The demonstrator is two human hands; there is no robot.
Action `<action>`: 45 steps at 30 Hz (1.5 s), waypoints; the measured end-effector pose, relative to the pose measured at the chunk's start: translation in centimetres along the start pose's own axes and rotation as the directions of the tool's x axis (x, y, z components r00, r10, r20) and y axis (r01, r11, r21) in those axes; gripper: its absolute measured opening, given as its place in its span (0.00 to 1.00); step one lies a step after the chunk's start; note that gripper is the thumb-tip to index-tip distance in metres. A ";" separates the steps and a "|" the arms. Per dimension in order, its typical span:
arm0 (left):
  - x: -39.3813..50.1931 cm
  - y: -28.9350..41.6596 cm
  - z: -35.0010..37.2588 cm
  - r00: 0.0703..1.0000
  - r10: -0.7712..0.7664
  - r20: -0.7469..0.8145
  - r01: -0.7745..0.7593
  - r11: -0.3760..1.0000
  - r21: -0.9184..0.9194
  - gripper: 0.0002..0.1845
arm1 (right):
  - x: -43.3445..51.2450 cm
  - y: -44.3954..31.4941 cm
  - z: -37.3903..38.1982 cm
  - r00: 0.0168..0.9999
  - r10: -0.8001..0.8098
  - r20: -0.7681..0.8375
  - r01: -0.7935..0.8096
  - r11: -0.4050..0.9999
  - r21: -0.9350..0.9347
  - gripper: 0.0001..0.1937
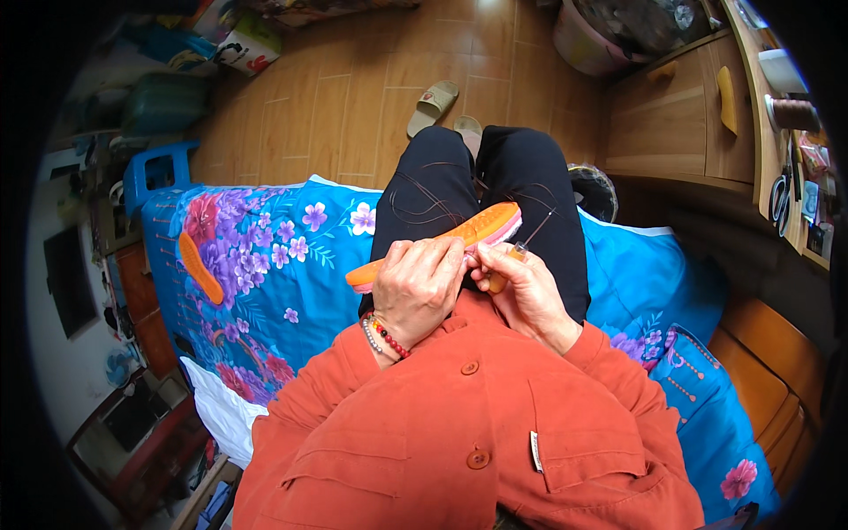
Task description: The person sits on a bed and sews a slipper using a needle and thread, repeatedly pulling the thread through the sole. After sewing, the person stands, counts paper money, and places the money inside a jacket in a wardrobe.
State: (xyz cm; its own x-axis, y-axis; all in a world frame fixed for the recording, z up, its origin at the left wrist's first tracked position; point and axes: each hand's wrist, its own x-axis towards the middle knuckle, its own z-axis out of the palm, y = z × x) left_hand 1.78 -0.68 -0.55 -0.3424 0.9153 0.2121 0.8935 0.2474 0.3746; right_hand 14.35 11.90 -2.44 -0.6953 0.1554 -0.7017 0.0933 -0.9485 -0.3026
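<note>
My left hand (419,281), with beaded bracelets at the wrist, is closed around an orange shoe sole (487,224) with a pink and white edge, held slantwise above my lap. My right hand (523,288) meets the sole's near edge with thumb and forefinger; what they pinch is too small to tell. The same hand holds a wooden-handled awl (498,282), its thin metal shaft pointing up and away to the right. Loose dark brown thread (424,189) lies in loops over my thighs. A second orange sole (200,268) rests on the blue floral bedding to the left.
I sit on blue floral bedding (344,258). Slippers (434,106) are on the wood-look floor ahead. At right, a wooden cabinet (669,112) adjoins a shelf with a thread spool (795,114) and scissors (780,197). A blue plastic stool (142,173) stands at left, a tub (583,50) ahead right.
</note>
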 end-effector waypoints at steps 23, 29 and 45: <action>0.4 -0.4 -0.2 0.996 0.090 0.018 -0.088 0.994 -0.070 0.12 | -1.9 -3.0 -2.4 0.972 -0.142 -0.185 -0.003 0.785 -0.620 0.10; 0.4 -0.4 -0.1 0.996 0.088 0.003 -0.087 0.992 -0.089 0.12 | 1.5 -6.7 -1.4 0.855 -0.129 0.503 0.517 0.126 -0.847 0.20; 0.7 -0.6 -0.2 1.000 0.004 0.016 -0.002 0.991 -0.130 0.09 | 5.0 -10.9 0.6 0.797 0.133 0.590 0.593 0.022 -0.805 0.10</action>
State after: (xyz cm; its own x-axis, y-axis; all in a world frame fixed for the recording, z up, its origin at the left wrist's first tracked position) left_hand 0.96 -0.28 -0.48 -0.3342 0.9212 0.1994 0.8487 0.2022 0.4886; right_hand 9.43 22.82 -2.27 -0.9618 -0.1649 -0.2186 0.1638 0.2931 -0.9419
